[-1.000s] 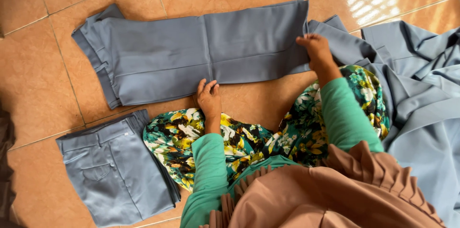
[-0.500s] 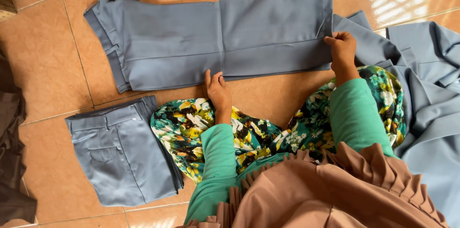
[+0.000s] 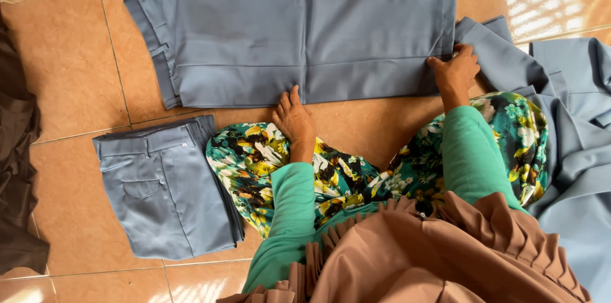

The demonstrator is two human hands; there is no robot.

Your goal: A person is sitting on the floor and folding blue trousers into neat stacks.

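A pair of grey-blue trousers (image 3: 254, 42) lies flat across the tiled floor (image 3: 70, 67), waistband to the left, leg ends to the right. My left hand (image 3: 294, 118) rests with fingers spread at the trousers' near edge around mid-length, touching the cloth. My right hand (image 3: 453, 72) presses on the leg ends at the right, fingers on the fabric. Both arms wear green sleeves.
A folded stack of grey-blue trousers (image 3: 165, 188) sits at the near left. A heap of unfolded grey-blue garments (image 3: 573, 125) lies at the right. Dark brown cloth (image 3: 16, 169) lies along the left edge. My floral skirt (image 3: 254, 163) covers my knees.
The view has shifted, so the trousers sit further right and lower in the frame. My left hand moved forward onto the trousers' near edge. My right hand stays at the leg ends.
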